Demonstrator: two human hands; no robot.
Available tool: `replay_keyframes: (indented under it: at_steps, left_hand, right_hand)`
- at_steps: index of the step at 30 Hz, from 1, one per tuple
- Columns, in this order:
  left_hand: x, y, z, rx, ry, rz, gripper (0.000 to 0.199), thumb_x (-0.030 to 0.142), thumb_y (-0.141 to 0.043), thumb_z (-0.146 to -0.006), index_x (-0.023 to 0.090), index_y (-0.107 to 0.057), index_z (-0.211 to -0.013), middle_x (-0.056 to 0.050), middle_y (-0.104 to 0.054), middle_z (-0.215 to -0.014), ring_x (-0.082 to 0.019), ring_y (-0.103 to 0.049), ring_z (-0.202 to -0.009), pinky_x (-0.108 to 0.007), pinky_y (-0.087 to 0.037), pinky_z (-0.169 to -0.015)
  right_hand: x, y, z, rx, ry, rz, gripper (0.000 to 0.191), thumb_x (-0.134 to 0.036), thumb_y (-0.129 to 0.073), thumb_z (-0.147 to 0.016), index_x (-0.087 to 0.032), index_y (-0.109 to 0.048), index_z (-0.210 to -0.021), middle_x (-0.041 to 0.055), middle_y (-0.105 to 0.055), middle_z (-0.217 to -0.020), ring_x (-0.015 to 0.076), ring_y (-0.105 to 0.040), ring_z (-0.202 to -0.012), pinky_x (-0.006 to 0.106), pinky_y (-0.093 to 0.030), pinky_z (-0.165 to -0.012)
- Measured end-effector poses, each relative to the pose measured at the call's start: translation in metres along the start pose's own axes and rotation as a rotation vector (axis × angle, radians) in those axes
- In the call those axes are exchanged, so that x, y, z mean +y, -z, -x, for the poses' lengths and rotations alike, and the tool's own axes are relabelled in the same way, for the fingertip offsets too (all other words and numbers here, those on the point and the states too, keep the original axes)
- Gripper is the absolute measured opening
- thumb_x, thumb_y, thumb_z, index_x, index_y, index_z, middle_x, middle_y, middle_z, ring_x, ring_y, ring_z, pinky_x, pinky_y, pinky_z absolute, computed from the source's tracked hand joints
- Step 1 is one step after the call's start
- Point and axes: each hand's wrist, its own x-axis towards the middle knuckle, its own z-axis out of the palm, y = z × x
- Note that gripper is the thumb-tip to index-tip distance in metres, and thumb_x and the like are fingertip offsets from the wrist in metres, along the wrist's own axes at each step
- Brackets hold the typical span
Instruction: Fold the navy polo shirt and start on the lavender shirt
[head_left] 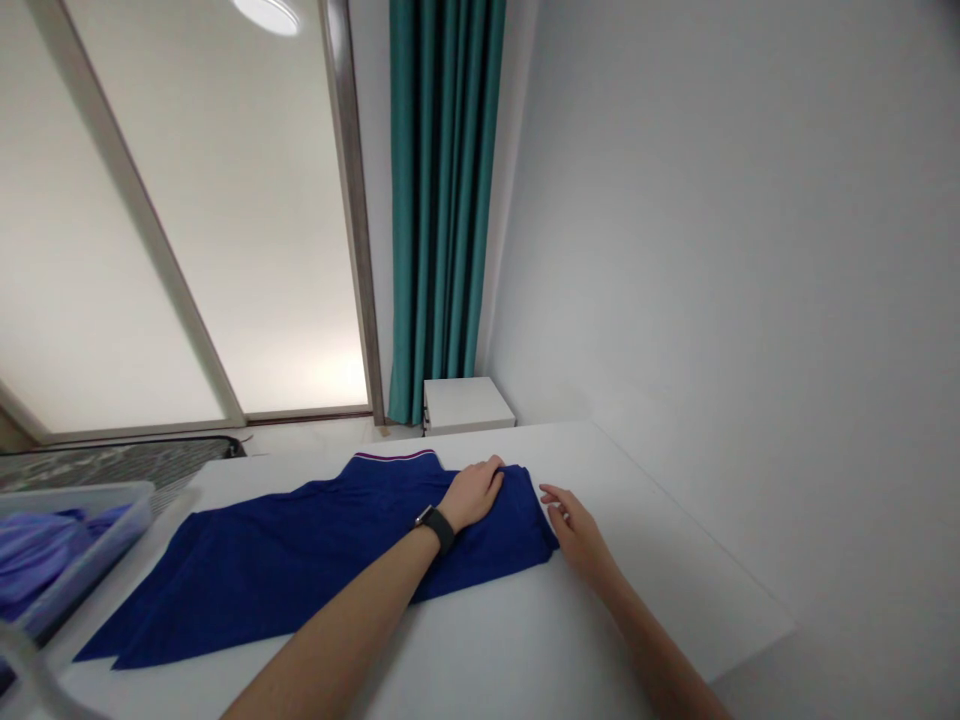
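Note:
A dark blue polo shirt lies spread across the white table, its collar with a white and red stripe at the far edge. The right end of the shirt is folded over in layers. On the cloth near that end rests my left hand, palm down, with a dark watch on its wrist. My right hand is just off the shirt's right edge, fingers apart and holding nothing.
At the left stands a translucent plastic bin with purple-blue cloth in it. A pale curved object shows at the lower left corner. Beyond the table are a white cabinet and a green curtain. A wall runs along the right.

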Motion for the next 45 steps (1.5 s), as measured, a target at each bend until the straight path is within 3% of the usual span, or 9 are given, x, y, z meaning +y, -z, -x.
replay_keyframes:
  at_steps: [3,5,7,10,17,22,28,38,45]
  left_hand:
    - [-0.002,-0.003,0.003,0.028,0.022,0.039,0.019,0.028,-0.03,-0.103,0.022,-0.047,-0.108,-0.004,-0.067,-0.097,-0.02,-0.065,-0.093,-0.029,-0.047,-0.082]
    - [-0.002,-0.005,0.004,0.04,0.035,0.052,0.018,0.028,-0.029,-0.103,0.023,-0.046,-0.108,-0.004,-0.067,-0.097,-0.019,-0.065,-0.093,-0.029,-0.047,-0.081]
    - [-0.002,-0.006,0.004,0.045,0.043,0.051,0.019,0.027,-0.029,-0.103,0.022,-0.047,-0.108,-0.004,-0.067,-0.096,-0.019,-0.065,-0.092,-0.029,-0.047,-0.08]
    - [-0.001,-0.007,0.003,0.051,0.049,0.02,0.017,0.029,-0.035,-0.101,0.021,-0.05,-0.107,-0.005,-0.066,-0.095,-0.02,-0.064,-0.09,-0.03,-0.046,-0.08]
    - [-0.003,-0.006,-0.008,0.022,-0.012,-0.094,0.013,0.021,-0.047,-0.096,0.02,-0.061,-0.097,-0.006,-0.067,-0.097,-0.023,-0.057,-0.098,-0.036,-0.042,-0.086]
    - [-0.01,-0.008,-0.014,0.016,0.003,-0.138,0.019,0.02,-0.045,-0.097,0.019,-0.063,-0.093,-0.007,-0.066,-0.096,-0.024,-0.055,-0.098,-0.036,-0.042,-0.085]
    - [-0.011,-0.009,-0.015,0.029,0.031,-0.142,0.022,0.022,-0.042,-0.099,0.018,-0.063,-0.096,-0.007,-0.065,-0.097,-0.022,-0.056,-0.096,-0.035,-0.043,-0.086]
    - [-0.009,-0.006,-0.004,0.043,0.013,-0.139,0.017,0.02,-0.045,-0.095,0.019,-0.061,-0.1,-0.007,-0.063,-0.102,-0.023,-0.053,-0.1,-0.037,-0.041,-0.089]
    - [0.0,-0.002,0.001,0.065,0.017,-0.177,0.017,0.021,-0.044,-0.095,0.019,-0.059,-0.101,-0.009,-0.062,-0.102,-0.025,-0.052,-0.102,-0.04,-0.039,-0.091]
  right_hand:
    - [-0.007,-0.003,-0.004,-0.135,-0.07,-0.112,0.047,-0.041,-0.044,-0.087,-0.018,-0.055,-0.126,0.0016,-0.062,-0.079,0.0155,-0.054,-0.065,0.028,-0.043,-0.059]
    - [-0.01,-0.005,-0.002,-0.237,-0.125,-0.169,0.052,-0.041,-0.044,-0.087,-0.015,-0.049,-0.132,-0.0056,-0.049,-0.063,0.0132,-0.045,-0.055,0.026,-0.037,-0.053]
    - [-0.009,-0.006,0.003,-0.299,-0.166,-0.155,0.054,-0.038,-0.046,-0.086,-0.014,-0.046,-0.135,-0.0095,-0.038,-0.057,0.012,-0.038,-0.05,0.025,-0.033,-0.051]
    - [-0.003,-0.006,0.014,-0.303,-0.157,-0.038,0.053,-0.033,-0.047,-0.084,-0.013,-0.046,-0.134,-0.0098,-0.035,-0.056,0.0126,-0.038,-0.05,0.025,-0.032,-0.052]
    - [0.0,-0.016,0.028,-0.139,-0.02,0.314,0.053,-0.027,-0.032,-0.089,-0.011,-0.046,-0.138,-0.0004,-0.054,-0.064,0.0177,-0.052,-0.056,0.029,-0.039,-0.059]
    - [-0.003,-0.018,0.03,-0.137,0.03,0.417,0.044,-0.024,-0.036,-0.089,-0.023,-0.06,-0.125,0.0005,-0.063,-0.067,0.0169,-0.058,-0.059,0.027,-0.043,-0.063]
    - [-0.009,-0.013,0.03,-0.173,0.01,0.461,0.04,-0.022,-0.036,-0.091,-0.025,-0.063,-0.12,0.0037,-0.072,-0.089,0.0177,-0.065,-0.074,0.027,-0.045,-0.071]
    - [-0.025,-0.018,-0.039,-0.269,-0.119,0.562,0.041,-0.024,-0.044,-0.094,-0.018,-0.047,-0.134,0.0064,-0.072,-0.091,0.0191,-0.066,-0.084,0.026,-0.043,-0.073]
    - [-0.007,-0.028,-0.043,-0.239,-0.021,0.528,0.042,-0.013,-0.036,-0.093,-0.023,-0.052,-0.13,0.007,-0.064,-0.127,0.0188,-0.062,-0.11,0.028,-0.043,-0.091]
